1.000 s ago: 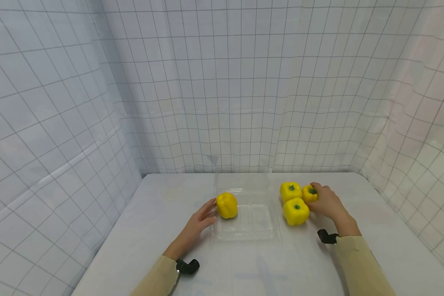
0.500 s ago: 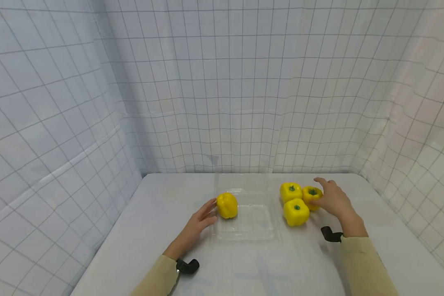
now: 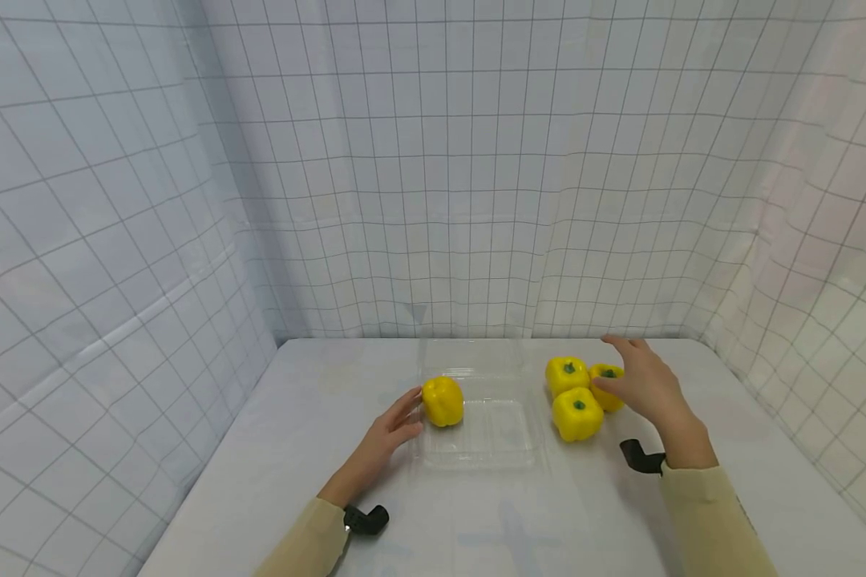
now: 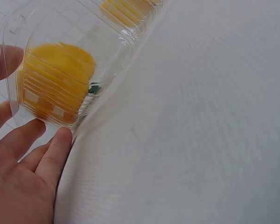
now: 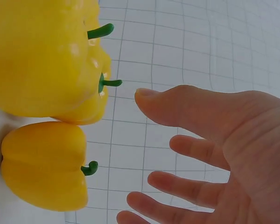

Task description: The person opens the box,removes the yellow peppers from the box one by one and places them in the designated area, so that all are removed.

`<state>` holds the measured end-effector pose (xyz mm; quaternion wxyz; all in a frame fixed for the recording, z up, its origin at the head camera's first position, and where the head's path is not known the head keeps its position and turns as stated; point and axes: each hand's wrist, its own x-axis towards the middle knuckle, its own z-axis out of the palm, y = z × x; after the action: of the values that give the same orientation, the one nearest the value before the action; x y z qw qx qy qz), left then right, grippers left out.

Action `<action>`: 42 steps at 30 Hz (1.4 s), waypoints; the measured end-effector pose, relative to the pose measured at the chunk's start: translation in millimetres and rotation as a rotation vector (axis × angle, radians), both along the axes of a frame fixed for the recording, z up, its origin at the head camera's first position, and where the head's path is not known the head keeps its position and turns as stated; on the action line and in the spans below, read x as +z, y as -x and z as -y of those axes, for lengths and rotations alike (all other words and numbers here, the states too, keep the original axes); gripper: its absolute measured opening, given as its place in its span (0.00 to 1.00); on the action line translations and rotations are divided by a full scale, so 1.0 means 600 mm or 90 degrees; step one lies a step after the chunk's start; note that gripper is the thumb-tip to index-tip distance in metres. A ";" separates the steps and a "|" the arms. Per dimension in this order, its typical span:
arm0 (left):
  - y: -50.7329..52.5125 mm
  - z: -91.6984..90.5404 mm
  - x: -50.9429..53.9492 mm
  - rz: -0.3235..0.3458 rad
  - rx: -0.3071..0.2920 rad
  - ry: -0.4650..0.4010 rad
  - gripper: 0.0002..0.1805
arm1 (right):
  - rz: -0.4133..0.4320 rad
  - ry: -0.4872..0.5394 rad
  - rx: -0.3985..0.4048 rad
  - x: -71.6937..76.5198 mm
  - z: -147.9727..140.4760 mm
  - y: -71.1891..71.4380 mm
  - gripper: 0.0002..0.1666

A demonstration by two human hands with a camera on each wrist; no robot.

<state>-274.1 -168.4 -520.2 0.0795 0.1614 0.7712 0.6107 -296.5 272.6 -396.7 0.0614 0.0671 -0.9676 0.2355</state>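
One yellow bell pepper (image 3: 443, 401) lies on its side in the left part of a clear plastic clamshell container (image 3: 476, 462); its green stem shows low down in the left wrist view. My left hand (image 3: 381, 442) touches the container's left wall with its fingertips, fingers extended and thumb apart. Three more yellow bell peppers stand stem up to the right: a rear one (image 3: 567, 374), a front one (image 3: 577, 417) and a right one (image 3: 608, 403). Over the right pepper hovers my right hand (image 3: 645, 386), fingers spread and holding nothing. In the right wrist view a gap separates the fingers from the peppers (image 5: 44, 165).
The container's raised clear lid (image 3: 471, 357) stands toward the back. A white table (image 3: 317, 401) lies under everything. Grid-patterned curtains (image 3: 476, 200) enclose the back and both sides. Each wrist wears a black camera mount (image 3: 366, 521).
My right hand has let go of the right bell pepper and lifted off it, its fingers spreading. The left hand and the pepper in the container have stayed in place.
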 end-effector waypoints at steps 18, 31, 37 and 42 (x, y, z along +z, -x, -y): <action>0.000 0.000 -0.001 0.004 0.005 0.000 0.35 | -0.032 0.012 0.050 0.010 0.048 -0.014 0.45; 0.001 0.001 -0.002 0.001 0.002 -0.002 0.35 | -0.051 0.017 0.077 -0.009 0.097 -0.015 0.41; 0.000 0.000 -0.002 0.002 0.006 0.001 0.35 | -0.074 0.036 0.103 -0.024 0.127 -0.018 0.41; 0.000 0.000 -0.001 -0.001 0.001 -0.003 0.35 | -0.086 0.023 0.118 -0.040 0.153 -0.020 0.41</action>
<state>-274.1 -168.1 -520.7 0.0779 0.1616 0.7702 0.6121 -284.7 181.0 -420.4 0.1058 0.1709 -0.9464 0.2528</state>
